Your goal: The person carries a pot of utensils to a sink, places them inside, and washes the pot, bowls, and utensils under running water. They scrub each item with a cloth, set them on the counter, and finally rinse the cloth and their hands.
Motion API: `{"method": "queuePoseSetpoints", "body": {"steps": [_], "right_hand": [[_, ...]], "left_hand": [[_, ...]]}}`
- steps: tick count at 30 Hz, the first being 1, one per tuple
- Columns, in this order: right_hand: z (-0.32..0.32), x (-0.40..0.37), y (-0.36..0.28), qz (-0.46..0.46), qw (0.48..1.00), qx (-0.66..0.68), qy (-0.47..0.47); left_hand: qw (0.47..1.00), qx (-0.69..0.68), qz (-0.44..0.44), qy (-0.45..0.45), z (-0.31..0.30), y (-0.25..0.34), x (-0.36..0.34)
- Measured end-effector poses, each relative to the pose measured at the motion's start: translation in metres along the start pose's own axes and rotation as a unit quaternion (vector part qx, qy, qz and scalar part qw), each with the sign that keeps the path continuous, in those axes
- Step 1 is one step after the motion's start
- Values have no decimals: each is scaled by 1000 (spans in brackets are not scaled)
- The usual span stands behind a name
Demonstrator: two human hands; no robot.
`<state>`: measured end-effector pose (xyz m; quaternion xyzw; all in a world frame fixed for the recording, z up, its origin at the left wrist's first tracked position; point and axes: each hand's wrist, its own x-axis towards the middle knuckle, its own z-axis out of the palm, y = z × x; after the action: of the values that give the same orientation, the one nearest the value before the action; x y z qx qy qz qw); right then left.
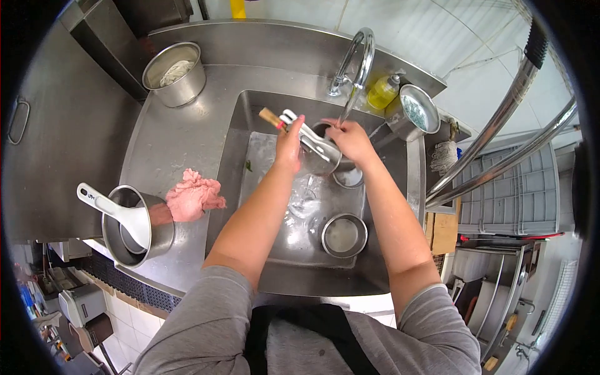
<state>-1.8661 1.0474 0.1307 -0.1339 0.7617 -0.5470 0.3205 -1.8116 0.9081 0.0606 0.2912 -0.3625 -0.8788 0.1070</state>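
Observation:
Over the sink (228, 159), my left hand (289, 148) is closed around a bundle of white-handled utensils (310, 134). A wooden handle with a red band (271, 117) sticks out beside them. The bundle lies against a tilted steel pot (320, 161). At this pot's dark mouth, below the tap (365, 59), my right hand (351, 142) has its fingers curled at the rim; its fingertips are partly hidden. Another steel pot (347, 178) sits under my right wrist. Nearer me, a small round steel pot (344, 236) with cloudy water stands on the sink bottom.
Left on the counter are a pink cloth (194, 196), a steel pot (164, 240) holding a white ladle-like spoon (119, 215), and a pot with a pale cloth (175, 75). A yellow soap bottle (383, 92) and a steel cup (414, 112) stand behind right. Metal hoses (494, 147) arch at the right.

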Motion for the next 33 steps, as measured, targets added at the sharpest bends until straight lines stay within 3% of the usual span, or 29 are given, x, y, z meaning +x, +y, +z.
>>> {"method": "queuePoseSetpoints", "body": {"steps": [1, 2, 3, 4, 5, 6, 9, 10, 12, 13, 14, 15, 16, 17, 18, 20, 22, 24, 26, 28, 30, 32, 33], "right_hand": [[16, -10, -23, -60, 967, -226, 97], [31, -16, -37, -116, 871, -439, 186], [42, -17, -42, -112, 872, -438, 188], [51, -17, -46, -154, 809, -536, 183], [59, -16, -47, -194, 734, -627, 174], [66, -17, -45, -191, 734, -629, 172], [78, -23, -32, -344, 561, -726, 200], [75, -23, -31, -343, 561, -726, 201], [60, -21, -28, -334, 623, -671, 225], [44, -18, -22, -323, 649, -646, 240], [33, -15, -17, -269, 699, -612, 255], [20, -12, -2, -258, 733, -556, 295], [6, 0, 24, -243, 816, -410, 327], [-16, 25, 63, -252, 904, -184, 291], [-15, 14, 63, -44, 968, 105, 224], [-2, 0, 81, -85, 906, 383, 161], [1, -13, 89, -9, 888, 447, 106], [2, -17, 91, -14, 890, 446, 88], [6, -21, 84, 30, 882, 454, 124], [7, -25, 80, 14, 895, 435, 95], [4, -30, 73, 14, 910, 411, 61], [1, -22, 69, 18, 897, 435, 76], [1, -18, 67, 0, 924, 374, 79]], "left_hand": [[990, -80, -97, 61, 2, -3, -2], [990, -78, -100, 60, 4, -9, -1], [975, -170, -143, 11, 6, -16, 0], [947, -261, -184, -38, 6, -22, 1], [946, -263, -186, -38, 6, -25, 2], [945, -275, -163, -71, 6, -28, 4], [932, -308, -86, -169, 6, -33, 9], [925, -316, -60, -201, 6, -33, 11], [907, -329, -7, -263, 4, -33, 12], [936, -325, -55, -122, 18, -9, -5], [954, -285, -26, -86, 20, -6, 2], [971, -210, 38, -110, 22, -7, 8], [977, -131, 101, -132, 25, -8, 11], [981, -57, 101, -157, 32, 0, -1], [980, 83, 117, -140, 45, 13, -20], [952, 165, 151, -209, 53, 18, -19], [951, 157, 137, -230, 57, 28, -20], [914, 291, 140, -246, 62, 40, -25], [904, 292, 157, -269, 65, 42, -31], [836, 378, 201, -344, 62, 41, -29], [855, 338, 189, -345, 53, 40, -21], [911, 328, 207, -138, 40, 39, -16], [908, 345, 211, -107, 33, 33, -18]]}}
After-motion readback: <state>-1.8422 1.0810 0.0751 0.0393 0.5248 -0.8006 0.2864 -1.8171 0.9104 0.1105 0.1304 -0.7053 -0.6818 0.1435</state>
